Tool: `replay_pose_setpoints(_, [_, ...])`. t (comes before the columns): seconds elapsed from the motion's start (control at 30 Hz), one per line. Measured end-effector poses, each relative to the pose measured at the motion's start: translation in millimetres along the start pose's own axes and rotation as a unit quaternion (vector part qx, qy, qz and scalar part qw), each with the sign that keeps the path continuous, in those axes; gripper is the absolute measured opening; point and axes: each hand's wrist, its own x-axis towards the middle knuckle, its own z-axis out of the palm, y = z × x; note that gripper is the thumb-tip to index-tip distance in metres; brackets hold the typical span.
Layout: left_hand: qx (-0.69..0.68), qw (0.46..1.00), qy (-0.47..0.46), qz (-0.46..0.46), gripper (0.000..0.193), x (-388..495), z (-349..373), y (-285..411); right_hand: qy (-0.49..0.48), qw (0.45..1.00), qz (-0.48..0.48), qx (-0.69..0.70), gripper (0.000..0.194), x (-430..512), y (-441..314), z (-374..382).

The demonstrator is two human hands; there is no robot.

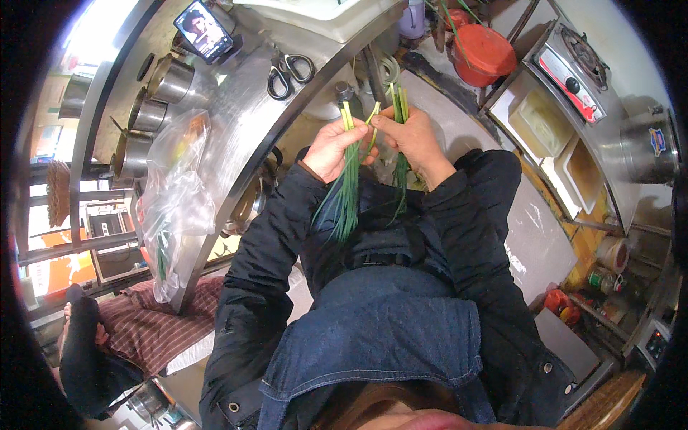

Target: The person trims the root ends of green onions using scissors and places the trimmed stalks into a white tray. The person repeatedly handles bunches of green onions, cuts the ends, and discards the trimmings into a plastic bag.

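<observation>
My left hand (334, 149) grips a bundle of green Chinese chives (346, 201) by their pale ends, and the long leaves hang down over my lap. In my right hand (418, 141) is a second bunch of chives (400, 185), its pale ends poking up above the fingers. Between the two hands a loose chive stalk (372, 119) is pinched by my right thumb and fingers, close to the left fingertips. Some of the fingers are hidden behind the leaves.
On the steel counter (244, 105) at left are scissors (288, 75), a phone (203, 31), a clear plastic bag (180, 199) with greens inside, and metal pots (171, 78). A red bucket (486, 54) and a gas stove (575, 80) stand at right. Another person's sleeve (88, 344) shows lower left.
</observation>
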Motion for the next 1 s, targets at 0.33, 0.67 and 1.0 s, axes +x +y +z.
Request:
replay_pose_setpoints(0.33, [-0.009,1.0,0.003,0.001,0.015,-1,0,-1,0.08,0.975,-0.062,-0.195,0.024,1,9,-2])
replay_pose_setpoints(0.67, [0.077,0.997,0.016,0.015,0.019,-9,19,2,0.128,0.97,-0.091,-0.185,0.025,2,18,1])
replay_pose_setpoints(1.0, [0.135,0.988,0.009,0.069,0.008,3,4,-16,0.093,0.993,-0.042,-0.062,0.02,1,10,0])
